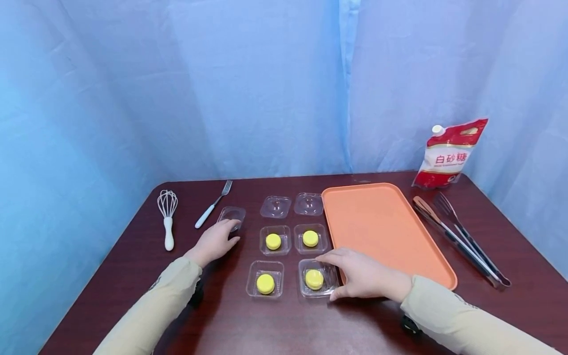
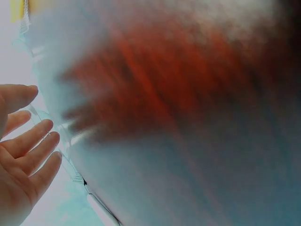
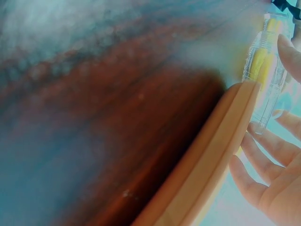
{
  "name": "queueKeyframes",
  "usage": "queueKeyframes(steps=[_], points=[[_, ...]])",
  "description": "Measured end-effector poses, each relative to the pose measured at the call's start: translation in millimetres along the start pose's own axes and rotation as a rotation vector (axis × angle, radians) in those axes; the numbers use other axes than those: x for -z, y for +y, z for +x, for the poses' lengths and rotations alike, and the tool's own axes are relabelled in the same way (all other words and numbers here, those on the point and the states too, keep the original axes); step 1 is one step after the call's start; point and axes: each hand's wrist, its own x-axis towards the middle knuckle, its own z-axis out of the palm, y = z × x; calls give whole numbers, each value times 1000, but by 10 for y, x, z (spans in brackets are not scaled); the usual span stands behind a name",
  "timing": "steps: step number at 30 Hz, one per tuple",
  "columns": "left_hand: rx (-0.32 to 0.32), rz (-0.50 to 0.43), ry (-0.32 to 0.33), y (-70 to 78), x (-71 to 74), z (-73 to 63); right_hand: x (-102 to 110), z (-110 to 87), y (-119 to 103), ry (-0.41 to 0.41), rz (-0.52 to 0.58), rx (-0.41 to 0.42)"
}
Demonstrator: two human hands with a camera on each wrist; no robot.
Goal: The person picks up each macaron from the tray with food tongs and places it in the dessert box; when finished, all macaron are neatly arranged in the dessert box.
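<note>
In the head view my right hand (image 1: 361, 275) spans a clear plastic box (image 1: 306, 292) at the front right, its thumb at the near edge and fingertips at the far edge. A round yellow macaron (image 1: 314, 279) sits in that box. The right wrist view has this box (image 3: 270, 101) between thumb and fingers. To the left, my left hand (image 1: 216, 242) reaches over a clear plastic lid or box (image 1: 231, 213), fingers loosely bent and spread. Three similar boxes, one of them the front left box (image 1: 253, 291), each contain a yellow macaron.
Two clear lids (image 1: 275, 207) lie behind the boxes. An orange tray (image 1: 377, 217) lies right beside them. Tongs (image 1: 461, 239) lie past the tray, with a red and white sugar pouch (image 1: 445, 160) behind. A whisk (image 1: 168, 219) and a fork (image 1: 213, 206) lie at the left.
</note>
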Motion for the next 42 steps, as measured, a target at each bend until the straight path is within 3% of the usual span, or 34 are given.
queueKeyframes(steps=[23, 42], points=[[64, -42, 10, 25, 23, -32, -10, -12, 0, -1, -11, -2], [20, -98, 34, 175, 232, -151, 2, -9, -12, 14, -62, 29]])
